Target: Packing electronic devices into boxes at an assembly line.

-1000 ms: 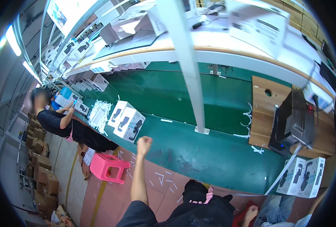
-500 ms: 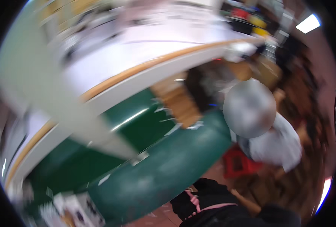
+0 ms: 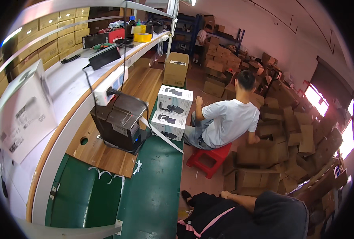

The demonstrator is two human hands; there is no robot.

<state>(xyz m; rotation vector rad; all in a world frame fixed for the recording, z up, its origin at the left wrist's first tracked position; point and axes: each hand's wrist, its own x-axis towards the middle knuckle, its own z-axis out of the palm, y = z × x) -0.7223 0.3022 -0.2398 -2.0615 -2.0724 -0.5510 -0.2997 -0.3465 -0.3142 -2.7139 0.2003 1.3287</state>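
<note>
My right hand (image 3: 226,194) lies against my dark clothing near the lower edge, with the bare forearm coming out of a dark sleeve. Its fingers are too small and hidden to read, and nothing shows in it. My left hand is out of the picture. Left of me, a large white box (image 3: 23,113) stands tilted on the white shelf (image 3: 71,81). Ahead, two white cartons printed with a black device, an upper one (image 3: 175,99) and a lower one (image 3: 168,125), sit on the green bench (image 3: 153,179). Beside them is a black box-shaped machine (image 3: 119,123) with a blue light.
A white power strip (image 3: 111,85) with black cables hangs at the shelf edge. A co-worker in a white T-shirt (image 3: 230,121) sits on a red stool (image 3: 210,159). Open brown cartons (image 3: 260,155) pile up at right. Yellow tape (image 3: 142,37) lies on the shelf.
My view has swung and steadied from a blur. The co-worker now appears nearer the middle, and the white box has come into view at left. My right forearm stays low.
</note>
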